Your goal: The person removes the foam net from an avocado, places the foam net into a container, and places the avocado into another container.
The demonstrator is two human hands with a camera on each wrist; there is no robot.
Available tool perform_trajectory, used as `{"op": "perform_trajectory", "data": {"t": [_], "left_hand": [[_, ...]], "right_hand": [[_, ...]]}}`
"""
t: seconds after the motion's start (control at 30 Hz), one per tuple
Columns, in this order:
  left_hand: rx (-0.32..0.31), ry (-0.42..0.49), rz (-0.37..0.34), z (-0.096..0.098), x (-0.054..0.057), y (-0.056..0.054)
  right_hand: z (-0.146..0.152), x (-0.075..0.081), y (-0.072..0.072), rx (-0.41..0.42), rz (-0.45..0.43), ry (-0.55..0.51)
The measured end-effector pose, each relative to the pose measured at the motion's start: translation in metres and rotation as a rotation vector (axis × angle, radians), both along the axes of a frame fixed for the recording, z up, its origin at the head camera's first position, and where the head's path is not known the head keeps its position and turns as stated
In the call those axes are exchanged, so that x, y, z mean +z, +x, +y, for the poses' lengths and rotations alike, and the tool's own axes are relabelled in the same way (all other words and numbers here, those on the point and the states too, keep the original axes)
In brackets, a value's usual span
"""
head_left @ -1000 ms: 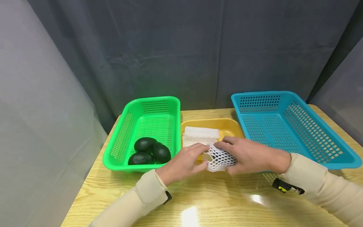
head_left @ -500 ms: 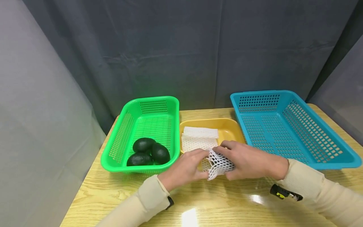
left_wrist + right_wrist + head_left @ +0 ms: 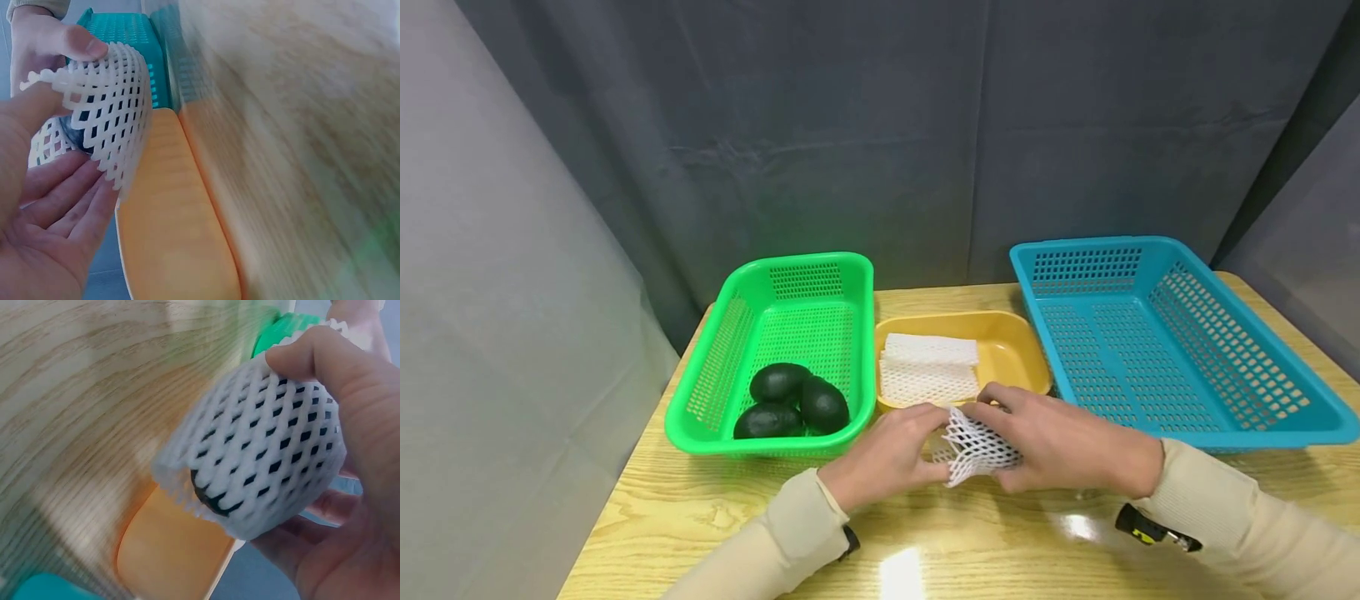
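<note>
A white foam net sleeve (image 3: 979,446) is held between both hands, low over the front of the table. Inside it is a dark avocado (image 3: 207,495), seen through the mesh and at the sleeve's end in the right wrist view. My left hand (image 3: 891,457) pinches the sleeve's left rim, thumb below and fingers above in the head view. The left wrist view shows the left fingers spreading that mouth, with the avocado (image 3: 74,130) farther in. My right hand (image 3: 1063,440) grips the sleeve round the avocado from the right, its thumb (image 3: 294,359) pressing on the mesh.
A green basket (image 3: 681,408) with three avocados (image 3: 825,406) stands on the left. Behind the hands, a yellow tray (image 3: 1011,354) bears folded white foam nets (image 3: 928,367). On the right is a blue basket (image 3: 1150,354). A dark curtain (image 3: 850,150) hangs behind the table.
Both hands have moved slightly down, toward the table's front edge, with the sleeve and avocado. The sleeve's left mouth shows more widely spread than a second ago.
</note>
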State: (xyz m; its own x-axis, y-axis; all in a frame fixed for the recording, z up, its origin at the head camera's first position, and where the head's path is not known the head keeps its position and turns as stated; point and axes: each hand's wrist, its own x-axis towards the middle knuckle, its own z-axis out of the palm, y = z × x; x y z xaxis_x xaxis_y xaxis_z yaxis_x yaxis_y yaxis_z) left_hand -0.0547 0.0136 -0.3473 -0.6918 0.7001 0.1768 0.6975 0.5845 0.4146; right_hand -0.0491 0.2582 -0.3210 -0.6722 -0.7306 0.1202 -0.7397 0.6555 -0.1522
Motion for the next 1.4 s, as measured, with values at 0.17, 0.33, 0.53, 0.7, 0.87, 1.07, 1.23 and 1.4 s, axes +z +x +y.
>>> {"op": "perform_trajectory", "data": {"t": [0.17, 0.33, 0.53, 0.7, 0.87, 1.07, 1.23, 1.4], "left_hand": [[-0.015, 0.006, -0.011, -0.001, -0.005, -0.001], [-0.017, 0.005, -0.001, 0.001, -0.009, -0.003], [0.015, 0.003, 0.017, 0.004, -0.015, -0.005], [0.071, -0.014, -0.002, 0.003, -0.020, -0.007], [0.101, -0.025, -0.014, 0.003, -0.023, -0.008], [0.108, -0.036, -0.051, 0.004, -0.025, -0.012], [0.103, -0.033, -0.118, 0.006, -0.026, -0.016], [0.101, -0.068, -0.146, 0.007, -0.028, -0.019]], "right_hand": [[-0.005, -0.002, 0.004, 0.007, 0.033, 0.045], [-0.010, -0.007, 0.009, -0.029, 0.003, 0.090], [-0.012, -0.014, 0.008, -0.063, -0.025, 0.055], [-0.013, -0.022, 0.007, -0.051, -0.030, 0.009], [-0.015, -0.029, 0.004, -0.042, -0.036, -0.046], [-0.014, -0.035, 0.001, -0.039, -0.049, -0.082], [-0.014, -0.034, 0.000, -0.039, -0.092, -0.087], [-0.018, -0.032, -0.004, -0.030, -0.130, -0.076]]}}
